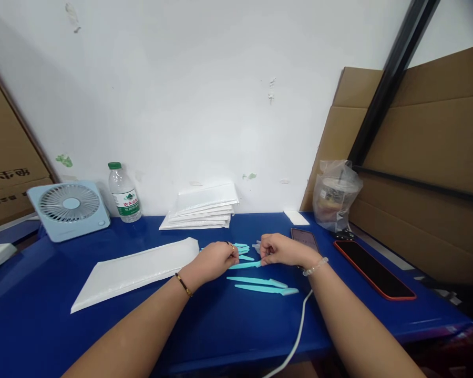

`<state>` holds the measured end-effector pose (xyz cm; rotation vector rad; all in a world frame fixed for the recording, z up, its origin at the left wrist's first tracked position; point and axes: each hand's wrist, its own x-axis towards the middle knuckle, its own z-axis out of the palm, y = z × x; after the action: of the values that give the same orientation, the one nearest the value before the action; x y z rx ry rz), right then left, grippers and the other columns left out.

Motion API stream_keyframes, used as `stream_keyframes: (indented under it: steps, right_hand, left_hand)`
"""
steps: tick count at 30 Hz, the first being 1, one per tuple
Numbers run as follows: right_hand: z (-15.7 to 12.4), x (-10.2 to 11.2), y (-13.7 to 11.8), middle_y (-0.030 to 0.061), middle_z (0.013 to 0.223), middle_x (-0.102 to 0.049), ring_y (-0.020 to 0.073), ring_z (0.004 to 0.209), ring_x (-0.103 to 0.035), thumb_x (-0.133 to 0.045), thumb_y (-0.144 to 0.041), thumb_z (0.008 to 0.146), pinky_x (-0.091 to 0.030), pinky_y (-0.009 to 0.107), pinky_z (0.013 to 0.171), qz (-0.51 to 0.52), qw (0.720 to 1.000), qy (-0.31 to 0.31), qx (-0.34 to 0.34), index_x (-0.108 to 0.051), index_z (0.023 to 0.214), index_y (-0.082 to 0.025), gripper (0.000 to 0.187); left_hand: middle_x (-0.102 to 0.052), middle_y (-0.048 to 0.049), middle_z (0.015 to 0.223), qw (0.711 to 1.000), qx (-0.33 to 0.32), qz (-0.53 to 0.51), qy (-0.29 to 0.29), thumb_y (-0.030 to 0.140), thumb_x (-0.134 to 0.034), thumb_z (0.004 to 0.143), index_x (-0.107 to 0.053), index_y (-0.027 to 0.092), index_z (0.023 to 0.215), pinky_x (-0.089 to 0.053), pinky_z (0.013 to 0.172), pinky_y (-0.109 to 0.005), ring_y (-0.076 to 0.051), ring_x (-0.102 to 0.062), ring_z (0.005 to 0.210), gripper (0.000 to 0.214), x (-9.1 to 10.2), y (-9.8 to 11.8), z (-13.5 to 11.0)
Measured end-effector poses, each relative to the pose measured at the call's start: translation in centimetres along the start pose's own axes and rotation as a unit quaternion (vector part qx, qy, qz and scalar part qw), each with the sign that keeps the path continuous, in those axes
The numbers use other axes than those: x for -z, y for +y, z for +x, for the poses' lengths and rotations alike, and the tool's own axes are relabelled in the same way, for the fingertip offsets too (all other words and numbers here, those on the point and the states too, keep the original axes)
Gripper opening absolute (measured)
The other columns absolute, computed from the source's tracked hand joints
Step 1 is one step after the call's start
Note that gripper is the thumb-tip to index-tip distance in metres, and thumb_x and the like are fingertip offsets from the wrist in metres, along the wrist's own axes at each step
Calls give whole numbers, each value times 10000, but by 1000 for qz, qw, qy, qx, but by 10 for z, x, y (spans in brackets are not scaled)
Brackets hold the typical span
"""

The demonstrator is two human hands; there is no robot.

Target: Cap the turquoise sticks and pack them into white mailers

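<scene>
Two teal eyebrow razors, an upper one [256, 281] and a lower one [266, 289], lie side by side on the blue table [220, 336]. Just beyond them is a third teal razor [245, 265], whose right end my right hand [279, 250] pinches between thumb and finger. My left hand [216, 261] is closed by that razor's other end, fingers curled; whatever they hold is hidden. Behind and between the hands, several more teal razors [242, 249] lie together, partly covered. Small clear pieces [256, 245] show beside my right fingers.
A white padded mailer [137, 270] lies at left, with a mailer stack [205, 207] against the wall. Fan [71, 210] and water bottle [125, 194] stand back left. At right are a dark phone [304, 238], red-edged phone [374, 269], bagged cup [335, 197] and white cable [299, 336].
</scene>
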<state>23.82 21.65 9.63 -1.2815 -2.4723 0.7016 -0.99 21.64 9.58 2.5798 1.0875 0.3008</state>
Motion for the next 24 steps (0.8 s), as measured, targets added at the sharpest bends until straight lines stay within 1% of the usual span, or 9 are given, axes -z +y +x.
stream_keyframes:
  steps: [2,5,7,10,14,18,20,22,24]
  right_hand:
    - [0,1,4,25,816,-550,129,675,-517,-675,-372,712,-404,227,580,-3,999,31,-23,-649,716,-169,205]
    - [1,1,4,18,808,-546,122,671,-526,-667,-375,719,-418,224,595,29,998,54,-29,-630,715,-166,213]
    - [2,0,2,12,816,-546,115,671,-530,-667,-390,718,-426,221,599,57,997,55,-13,-621,721,-168,226]
    - [3,-1,2,14,826,-551,115,669,-540,-666,-369,717,-435,221,592,64,996,61,-11,-615,721,-168,207]
    - [2,0,12,29,814,-582,137,686,-572,-663,-336,708,-450,232,605,49,994,81,-55,-614,709,-164,179]
    - [-4,5,14,40,805,-621,161,709,-583,-671,-380,690,-441,238,591,30,992,87,-89,-638,735,-167,220]
    - [-10,8,8,35,779,-632,160,693,-582,-679,-406,678,-429,232,568,36,995,41,-78,-651,724,-165,247]
    - [-14,10,0,24,729,-639,155,650,-577,-713,-413,633,-411,224,533,39,995,-53,-70,-669,712,-163,265]
    - [-16,9,-7,13,678,-634,146,597,-562,-751,-380,579,-392,221,502,20,987,-137,-75,-686,698,-159,259]
  left_hand:
    - [-652,-36,831,999,14,18,26,263,-424,828,-629,199,757,-393,660,-243,-163,-567,759,226,2,-7,1]
    - [-641,-36,911,998,24,16,60,323,-451,833,-622,210,870,-403,687,-247,-173,-568,806,208,4,-12,2]
    - [-638,-29,916,998,9,17,58,373,-496,817,-618,219,889,-399,685,-246,-178,-568,819,209,4,-11,3]
    - [-645,-26,856,999,11,30,33,365,-510,812,-621,217,811,-377,634,-241,-181,-570,791,185,4,-11,3]
    - [-653,-24,847,996,61,51,38,355,-529,791,-629,223,777,-366,620,-246,-187,-573,777,166,7,-22,2]
    - [-646,-21,876,994,69,65,60,361,-597,728,-633,237,863,-374,649,-255,-197,-571,811,187,7,-28,2]
    - [-637,-25,888,992,63,77,77,316,-610,712,-629,237,893,-378,672,-264,-204,-565,841,198,6,-25,2]
    - [-632,-30,892,991,55,90,80,250,-589,721,-639,232,868,-380,701,-275,-204,-561,852,156,5,-19,2]
    - [-633,-34,901,992,43,89,77,225,-563,742,-653,227,846,-381,724,-281,-198,-560,857,138,3,-10,2]
